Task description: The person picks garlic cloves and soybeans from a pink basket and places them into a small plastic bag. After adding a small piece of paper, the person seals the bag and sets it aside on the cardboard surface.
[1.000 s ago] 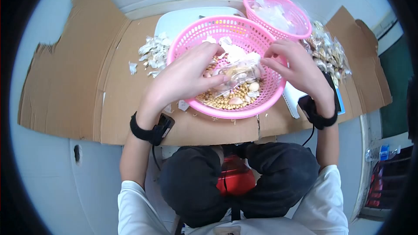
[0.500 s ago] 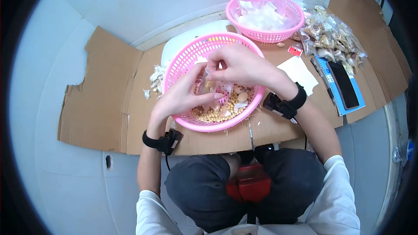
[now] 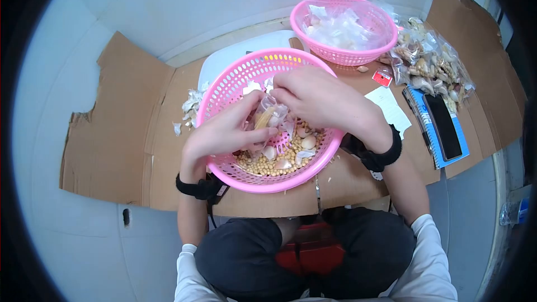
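My left hand is closed around a small clear plastic bag with pale yellowish pieces inside. My right hand meets the bag's right side with bent fingers; its fingertips are partly hidden, so what they pinch cannot be made out. Both hands are over a pink perforated basket. In its lower part lie pale round beans, with garlic-like cloves and small white packets among them.
A second pink basket at the back holds filled clear bags. Beside it lies a large bag of dried pieces. A phone rests on a blue notebook, near white paper. White scraps lie left on the cardboard.
My right hand has moved from above the bag's mouth down to its right side. The bag's contents show more plainly. The whole view has shifted slightly.
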`<state>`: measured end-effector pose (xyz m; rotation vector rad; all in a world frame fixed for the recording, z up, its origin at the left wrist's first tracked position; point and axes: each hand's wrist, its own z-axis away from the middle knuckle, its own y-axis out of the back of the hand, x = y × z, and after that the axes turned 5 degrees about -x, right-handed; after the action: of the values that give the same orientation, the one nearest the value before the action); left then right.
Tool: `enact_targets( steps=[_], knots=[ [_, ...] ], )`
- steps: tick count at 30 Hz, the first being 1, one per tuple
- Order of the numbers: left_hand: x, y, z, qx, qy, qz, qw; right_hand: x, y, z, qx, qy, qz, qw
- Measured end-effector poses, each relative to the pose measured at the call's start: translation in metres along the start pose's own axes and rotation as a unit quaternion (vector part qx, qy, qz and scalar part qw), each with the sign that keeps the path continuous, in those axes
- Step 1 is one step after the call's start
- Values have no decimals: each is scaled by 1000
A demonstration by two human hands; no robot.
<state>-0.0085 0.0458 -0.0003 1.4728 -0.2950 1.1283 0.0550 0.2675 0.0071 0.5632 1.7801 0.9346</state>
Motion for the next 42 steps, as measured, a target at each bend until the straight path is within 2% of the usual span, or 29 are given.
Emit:
enact_targets(
  steps=[2, 4, 5, 7, 9, 10, 12, 14, 15, 17, 18, 19, 21, 23, 25, 27, 28, 30, 32, 33, 35, 37, 39, 42],
  knots=[
    [2, 1, 7, -1, -12, 35, 999, -3, -2, -3, 18, -12, -27, 999],
    [7, 3, 15, 11, 19, -38, 999, -4, -6, -6, 8, -21, -36, 999],
    [0, 2, 14, 15, 18, -30, 999, -3, -8, -7, 7, -28, -45, 999],
    [-13, -3, 11, 62, -62, -84, 993, 4, -12, -6, -10, -22, -27, 999],
    [-16, -8, 14, 75, -49, -59, 994, 3, -14, -4, 9, -43, -72, 996],
    [-19, -8, 14, 84, -52, -77, 992, -9, -8, 0, 2, -98, -93, 991],
    [-20, -8, 14, 101, -58, -90, 989, -11, -10, 3, 17, -78, -71, 994],
    [-17, -7, 16, 81, -28, 27, 996, -7, -13, 3, 35, -60, -58, 996],
    [-18, -8, 16, 83, -27, 32, 996, -4, -14, 2, 38, -47, -58, 997],
    [-20, -8, 14, 110, -51, 2, 993, -1, -17, -1, 39, -33, -58, 997],
    [-22, -10, 13, 144, -102, -44, 983, 0, -17, -2, 47, -36, -67, 996],
    [-23, -10, 14, 147, -101, -43, 983, -1, -16, -3, 55, -38, -76, 995],
    [-18, -8, 15, 93, -44, 58, 993, -6, -17, -1, 51, -50, -79, 994],
    [-26, -10, 12, 106, -71, 23, 992, -8, -17, -2, 53, -65, -82, 993],
    [-15, -3, 12, 116, -100, -20, 988, -6, -16, -5, 82, -29, -47, 995],
    [-1, 5, 17, 70, -17, 35, 997, -4, -10, -9, 85, -26, -54, 995],
    [-2, 4, 16, 66, -15, 31, 997, -3, -7, -11, 87, -8, -48, 995],
    [-8, 2, 13, 120, -69, -31, 990, -10, -5, -11, 92, 8, -46, 995],
    [-24, -6, 11, 132, -92, -61, 985, -24, -5, -10, 24, -100, -197, 975],
    [-26, -7, 11, 149, -116, -85, 978, -18, -9, -9, 27, -100, -201, 974],
    [-27, -7, 13, 146, -111, -97, 978, -4, -21, -5, 41, -25, -131, 990],
    [-26, -10, 18, 141, -104, -103, 979, -7, -23, -2, 25, -47, -175, 983],
    [-23, -11, 18, 156, -61, -55, 984, -9, -25, 0, 47, -7, -121, 991],
    [-19, -11, 19, 149, -76, -75, 983, -7, -26, 2, 61, 45, -87, 993]
  ],
)
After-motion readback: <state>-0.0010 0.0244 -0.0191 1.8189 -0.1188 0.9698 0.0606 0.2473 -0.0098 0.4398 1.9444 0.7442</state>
